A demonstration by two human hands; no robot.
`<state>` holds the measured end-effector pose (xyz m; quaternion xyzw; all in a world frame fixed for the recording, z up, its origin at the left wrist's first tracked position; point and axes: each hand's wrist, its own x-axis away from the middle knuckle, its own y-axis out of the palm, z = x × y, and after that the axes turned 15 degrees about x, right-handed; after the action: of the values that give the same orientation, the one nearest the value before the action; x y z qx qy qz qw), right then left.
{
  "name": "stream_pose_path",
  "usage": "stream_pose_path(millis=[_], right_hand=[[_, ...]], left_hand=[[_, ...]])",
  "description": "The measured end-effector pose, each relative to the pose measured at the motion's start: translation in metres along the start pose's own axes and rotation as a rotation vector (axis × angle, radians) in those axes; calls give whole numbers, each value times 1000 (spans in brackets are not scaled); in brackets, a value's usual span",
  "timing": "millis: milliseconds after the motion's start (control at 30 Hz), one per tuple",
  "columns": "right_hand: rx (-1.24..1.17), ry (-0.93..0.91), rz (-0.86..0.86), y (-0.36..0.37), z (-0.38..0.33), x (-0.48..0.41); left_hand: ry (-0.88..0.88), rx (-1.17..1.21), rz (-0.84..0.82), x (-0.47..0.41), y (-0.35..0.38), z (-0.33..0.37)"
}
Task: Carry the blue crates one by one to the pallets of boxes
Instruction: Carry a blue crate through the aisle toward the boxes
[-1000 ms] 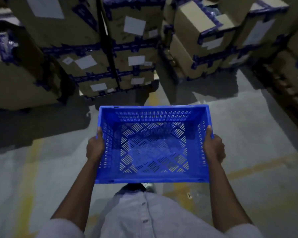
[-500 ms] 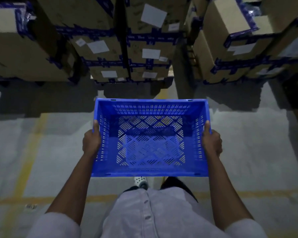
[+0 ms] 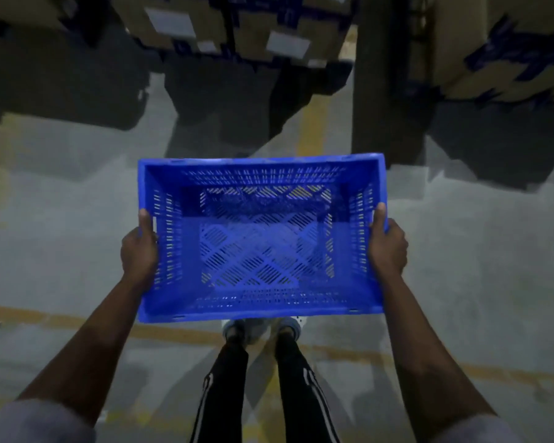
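- A person holds a blue crate [image 3: 256, 251] out in front of the body, off the floor and roughly level, with its open top facing the camera.
- The crate is empty; its walls and base are slotted, and the floor shows through the slots.
- The left hand [image 3: 139, 251] grips the crate's left short wall, its thumb [image 3: 145, 219] lying along the top of the rim and its fingers curled down the outside, hidden from view.
- The right hand [image 3: 387, 247] grips the right short wall the same way, thumb [image 3: 379, 215] on the rim and fingers wrapped out of sight.
- Both forearms reach forward from light grey sleeves [image 3: 29, 420] at the bottom corners.
- Beneath the crate's near edge stand two light shoes [image 3: 237, 327], side by side, below black trousers [image 3: 295, 394] with white stripes.
- The grey concrete floor [image 3: 61, 235] carries worn yellow lines [image 3: 173, 334]; one runs across just under the feet.
- Stacked cardboard boxes [image 3: 179, 24] with white labels [image 3: 288, 43] fill the top of the view, ahead of the crate and apart from it.
- More boxes bound with blue tape [image 3: 509, 55] stand at the upper right.
- Dark shadow lies on the floor beneath the stacks; what they rest on is too dim to tell.
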<state>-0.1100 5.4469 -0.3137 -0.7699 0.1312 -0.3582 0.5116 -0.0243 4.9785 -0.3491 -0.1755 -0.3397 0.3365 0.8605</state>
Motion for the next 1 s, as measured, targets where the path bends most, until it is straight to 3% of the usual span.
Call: stream_pose_path(millis=[167, 300, 433, 567, 1000], right_hand=[[91, -127, -17, 95, -10, -79], [164, -201, -24, 156, -12, -117], [160, -193, -27, 195, -3, -136], [137, -181, -6, 217, 14, -143], [116, -183, 35, 222, 21, -135]], left_hand=[[-200, 163, 93, -48, 68, -127], [-260, 140, 129, -68, 98, -189], [-235, 177, 91, -85, 112, -197], [-103, 126, 89, -99, 125, -189], [3, 8, 80, -118, 127, -181]])
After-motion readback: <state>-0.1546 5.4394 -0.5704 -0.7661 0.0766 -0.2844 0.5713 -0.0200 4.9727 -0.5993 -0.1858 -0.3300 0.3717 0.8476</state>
